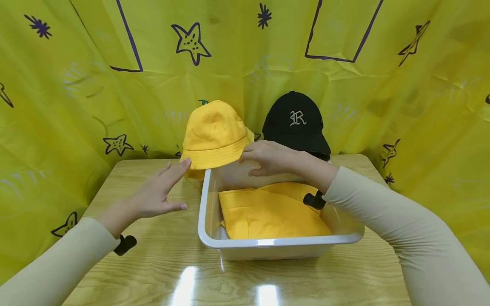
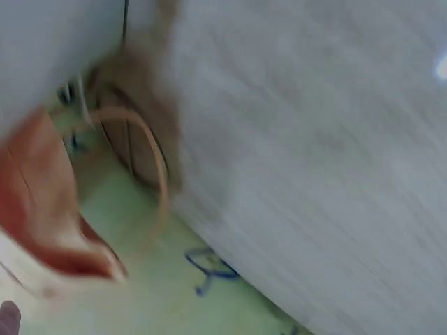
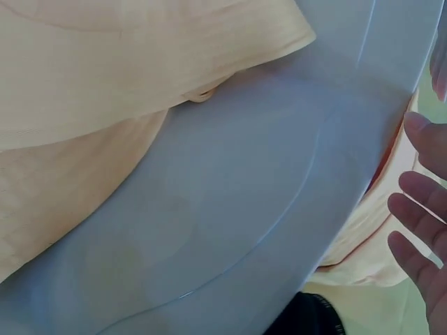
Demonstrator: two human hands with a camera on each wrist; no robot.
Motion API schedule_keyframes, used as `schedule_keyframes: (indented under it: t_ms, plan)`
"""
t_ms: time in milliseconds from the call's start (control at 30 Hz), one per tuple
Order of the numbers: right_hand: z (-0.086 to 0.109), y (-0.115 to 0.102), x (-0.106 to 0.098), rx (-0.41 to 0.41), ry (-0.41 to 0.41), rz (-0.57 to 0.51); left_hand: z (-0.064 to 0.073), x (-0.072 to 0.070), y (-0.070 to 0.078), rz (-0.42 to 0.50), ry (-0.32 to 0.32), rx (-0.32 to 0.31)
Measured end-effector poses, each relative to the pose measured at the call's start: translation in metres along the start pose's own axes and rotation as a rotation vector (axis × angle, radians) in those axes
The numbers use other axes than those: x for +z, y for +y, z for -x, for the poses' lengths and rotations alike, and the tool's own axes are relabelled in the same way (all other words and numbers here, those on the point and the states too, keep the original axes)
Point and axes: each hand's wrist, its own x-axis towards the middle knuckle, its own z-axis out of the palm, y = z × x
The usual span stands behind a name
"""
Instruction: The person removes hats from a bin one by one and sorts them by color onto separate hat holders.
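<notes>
A yellow bucket hat (image 1: 216,131) stands behind the bin's left back corner, with more yellow fabric under its brim. My left hand (image 1: 158,195) is at the hat's left side, fingers extended and fingertips at the brim. Across from it, my right hand (image 1: 272,158) hovers over the bin's back rim beside the brim. In the right wrist view its fingers (image 3: 419,209) are spread and slightly bent, with nothing gripped. The left wrist view is blurred; the hat (image 2: 42,195) and a thin strap (image 2: 159,174) show there.
A white plastic bin (image 1: 275,243) stands on the wooden table (image 1: 145,267). Inside lie overlapping yellow bucket hats (image 1: 268,212). Behind the bin is a black cap (image 1: 279,123) with a silver letter. A yellow curtain (image 1: 237,51) with drawn stars hangs at the back.
</notes>
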Motion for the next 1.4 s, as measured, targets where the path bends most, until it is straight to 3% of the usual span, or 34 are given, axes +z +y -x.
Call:
schedule_keyframes:
  t_ms: [133, 233, 467, 633, 967, 1200, 1400]
  plan:
    - [-0.002, -0.004, -0.001, 0.012, -0.062, -0.024, 0.0, 0.005, 0.026, 0.032, -0.013, 0.064]
    - [-0.005, -0.005, 0.0, 0.026, -0.102, -0.044, -0.001, 0.008, 0.044, 0.033, -0.012, 0.067]
    - [-0.015, -0.014, 0.003, 0.09, -0.265, -0.158, -0.004, 0.014, 0.078, -0.007, -0.067, -0.015]
    - [-0.026, -0.024, 0.012, 0.031, -0.367, -0.206, -0.006, 0.021, 0.096, -0.013, -0.128, -0.088]
    - [-0.047, -0.05, 0.049, -0.029, -0.566, -0.246, -0.005, 0.028, 0.105, -0.032, -0.158, -0.154]
    - [-0.051, -0.059, 0.066, -0.136, -0.611, -0.165, -0.005, 0.028, 0.107, -0.031, -0.168, -0.172]
    - [-0.05, -0.065, 0.084, -0.154, -0.657, -0.194, -0.004, 0.028, 0.108, -0.038, -0.15, -0.167]
